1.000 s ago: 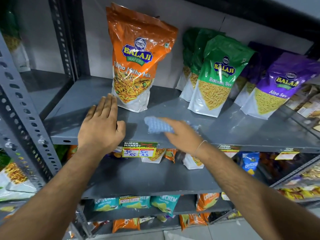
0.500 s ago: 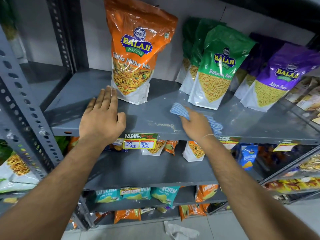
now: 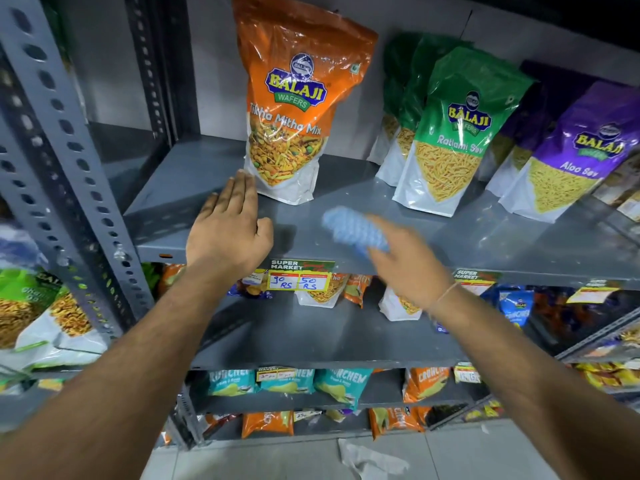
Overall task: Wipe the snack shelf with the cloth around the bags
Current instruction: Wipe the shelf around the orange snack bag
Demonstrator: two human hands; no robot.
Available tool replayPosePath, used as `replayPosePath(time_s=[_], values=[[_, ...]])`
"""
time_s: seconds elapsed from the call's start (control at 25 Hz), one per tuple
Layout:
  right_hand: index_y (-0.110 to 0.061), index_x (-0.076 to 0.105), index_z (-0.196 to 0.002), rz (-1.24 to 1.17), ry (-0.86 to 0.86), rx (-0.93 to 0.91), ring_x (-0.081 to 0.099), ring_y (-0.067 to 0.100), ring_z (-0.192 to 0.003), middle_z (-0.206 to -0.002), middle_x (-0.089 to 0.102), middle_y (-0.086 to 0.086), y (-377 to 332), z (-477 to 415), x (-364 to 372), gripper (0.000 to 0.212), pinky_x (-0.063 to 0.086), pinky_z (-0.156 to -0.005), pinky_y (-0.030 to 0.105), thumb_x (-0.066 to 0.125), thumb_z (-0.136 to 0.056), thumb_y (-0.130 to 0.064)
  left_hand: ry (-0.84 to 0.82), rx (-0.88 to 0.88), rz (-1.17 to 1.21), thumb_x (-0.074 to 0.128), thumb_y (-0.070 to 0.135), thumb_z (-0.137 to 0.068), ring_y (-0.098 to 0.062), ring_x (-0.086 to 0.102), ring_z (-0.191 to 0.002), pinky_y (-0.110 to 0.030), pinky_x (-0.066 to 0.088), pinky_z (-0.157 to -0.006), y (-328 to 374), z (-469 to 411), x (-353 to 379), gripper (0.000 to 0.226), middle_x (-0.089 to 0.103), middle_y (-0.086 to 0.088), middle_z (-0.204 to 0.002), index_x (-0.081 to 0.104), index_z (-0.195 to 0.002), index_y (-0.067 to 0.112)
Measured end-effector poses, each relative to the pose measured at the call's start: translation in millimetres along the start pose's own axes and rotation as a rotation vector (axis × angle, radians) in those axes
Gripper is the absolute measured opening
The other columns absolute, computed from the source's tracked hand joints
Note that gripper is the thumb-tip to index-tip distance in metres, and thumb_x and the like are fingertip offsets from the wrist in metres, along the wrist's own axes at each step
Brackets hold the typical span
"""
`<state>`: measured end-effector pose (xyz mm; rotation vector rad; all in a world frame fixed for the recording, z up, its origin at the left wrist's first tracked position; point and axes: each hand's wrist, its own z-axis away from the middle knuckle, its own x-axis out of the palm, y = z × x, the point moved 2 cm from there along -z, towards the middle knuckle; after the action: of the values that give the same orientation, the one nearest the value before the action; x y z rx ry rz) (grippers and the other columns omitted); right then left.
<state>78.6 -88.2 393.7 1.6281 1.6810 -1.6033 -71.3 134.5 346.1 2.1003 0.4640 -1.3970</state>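
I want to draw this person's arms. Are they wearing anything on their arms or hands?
Almost nothing. Both forearms are bare, with no sleeves in view, and there are no gloves, rings or watch. The only thing worn is a thin pale thread bracelet tied round the wrist of the right hand. The left hand and its wrist have nothing on them.

Dim overhead light, glare on bags (image 3: 460, 109), motion-blurred cloth (image 3: 353, 230), bowed edges.

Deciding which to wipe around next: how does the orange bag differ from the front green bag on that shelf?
The orange bag reads Tikha Mitha Mix and stands alone; the front green bag reads Ratlami Sev and has more green bags behind it. The orange bag stands just beyond the left hand; the green one lies beyond the cloth. Both are upright Balaji pouches.
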Motion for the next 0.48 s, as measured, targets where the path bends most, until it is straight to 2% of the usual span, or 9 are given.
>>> replayPosePath(time_s=[0.08, 0.12, 0.2, 0.32, 0.4, 0.48], values=[[-0.02, 0.059, -0.131, 0.029, 0.182, 0.106, 0.065, 0.022, -0.093, -0.107, 0.072, 0.005, 22, -30, -19, 0.042, 0.048, -0.079, 0.031, 0.052, -0.09, -0.013, -0.004, -0.007, 0.0, 0.015, 0.044, -0.093, -0.018, 0.005, -0.163, -0.041, 0.008, -0.132, 0, 0, 1, 0.081, 0.003, -0.005, -0.177, 0.004, -0.166, 0.011], [-0.02, 0.06, -0.131, 0.032, 0.186, 0.136, 0.064, 0.024, -0.092, -0.106, 0.071, 0.007, 28, -44, -17, 0.04, 0.046, -0.078, 0.031, 0.052, -0.092, -0.011, -0.004, -0.01, -0.002, 0.015, 0.044, -0.093, -0.018, 0.005, -0.163, -0.041, 0.008, -0.133, 0, 0, 1, 0.08, 0.003, -0.005, -0.176, 0.004, -0.166, 0.011], [-0.02, 0.057, -0.136, 0.048, 0.046, 0.189, 0.065, 0.028, -0.108, -0.12, 0.07, 0.01, 32, -59, 10, 0.041, 0.047, -0.087, 0.031, 0.055, -0.096, -0.013, -0.005, -0.005, 0.004, 0.015, 0.044, -0.093, -0.018, 0.005, -0.163, -0.041, 0.008, -0.133, 0, 1, 1, 0.081, 0.004, -0.006, -0.176, 0.005, -0.166, 0.011], [-0.023, 0.044, -0.149, 0.131, -0.087, 0.092, 0.047, 0.023, -0.139, -0.15, 0.051, 0.004, 8, -42, 51, 0.055, 0.034, -0.114, 0.029, 0.055, -0.096, -0.012, 0.001, -0.02, 0.033, 0.014, 0.044, -0.092, -0.018, 0.007, -0.163, -0.041, 0.009, -0.132, -1, 0, 2, 0.081, 0.006, -0.006, -0.176, 0.006, -0.166, 0.01], [-0.028, 0.038, -0.152, 0.109, -0.126, -0.018, 0.04, 0.016, -0.144, -0.156, 0.044, -0.002, -12, -13, 52, 0.065, 0.029, -0.12, 0.029, 0.056, -0.093, -0.007, -0.004, -0.036, 0.067, 0.014, 0.043, -0.093, -0.018, 0.007, -0.163, -0.041, 0.01, -0.132, -3, -2, 3, 0.08, 0.007, -0.006, -0.176, 0.007, -0.166, 0.01], [-0.035, 0.038, -0.15, 0.069, -0.188, -0.081, 0.046, 0.009, -0.139, -0.152, 0.049, -0.008, -23, 24, 44, 0.068, 0.035, -0.116, 0.026, 0.056, -0.091, -0.006, -0.021, -0.04, 0.091, 0.014, 0.042, -0.093, -0.017, 0.008, -0.163, -0.041, 0.01, -0.132, -3, -3, 2, 0.08, 0.008, -0.006, -0.176, 0.007, -0.166, 0.01]])
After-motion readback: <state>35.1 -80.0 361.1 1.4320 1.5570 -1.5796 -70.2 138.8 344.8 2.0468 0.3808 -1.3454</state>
